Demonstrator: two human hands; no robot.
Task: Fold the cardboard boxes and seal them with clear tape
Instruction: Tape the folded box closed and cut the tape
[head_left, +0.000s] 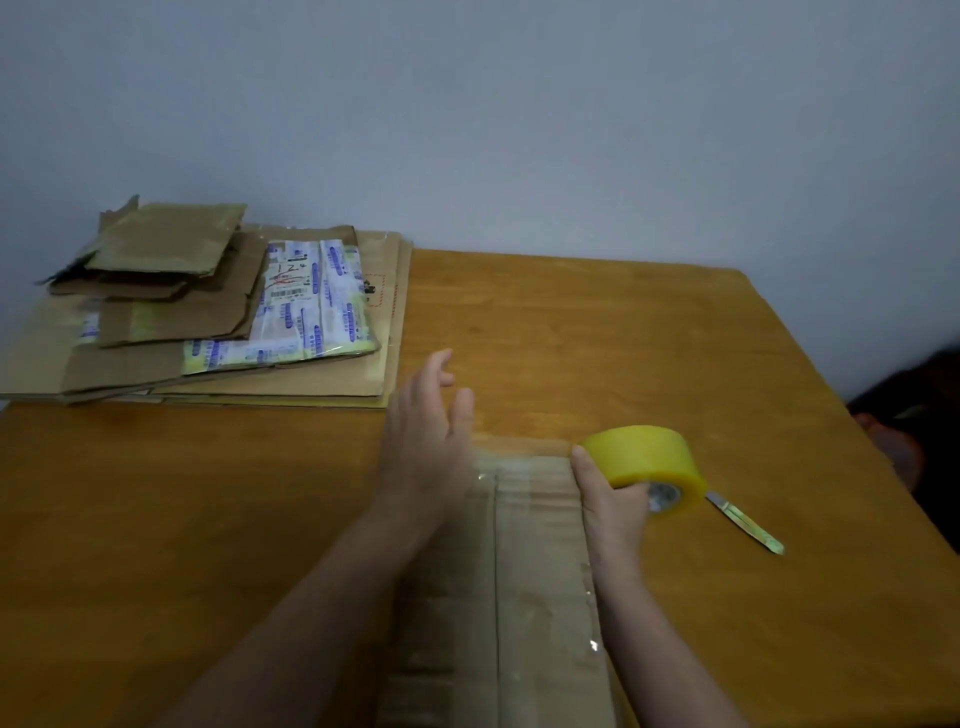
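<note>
A folded cardboard box (524, 571) stands near the front of the wooden table (208, 519), its top flaps meeting at a centre seam. A strip of clear tape lies across its far end. My right hand (613, 504) grips a yellow roll of tape (647, 460) at the box's far right corner. My left hand (428, 431) is at the far left corner with its fingers straight; whether the palm touches the box is unclear.
A pile of flattened cardboard boxes (208, 312), some with printed tape and a shipping label, lies at the back left. A knife-like cutter (745, 525) rests on the table right of the tape roll. The table's right edge drops off beside a dark object (914, 415).
</note>
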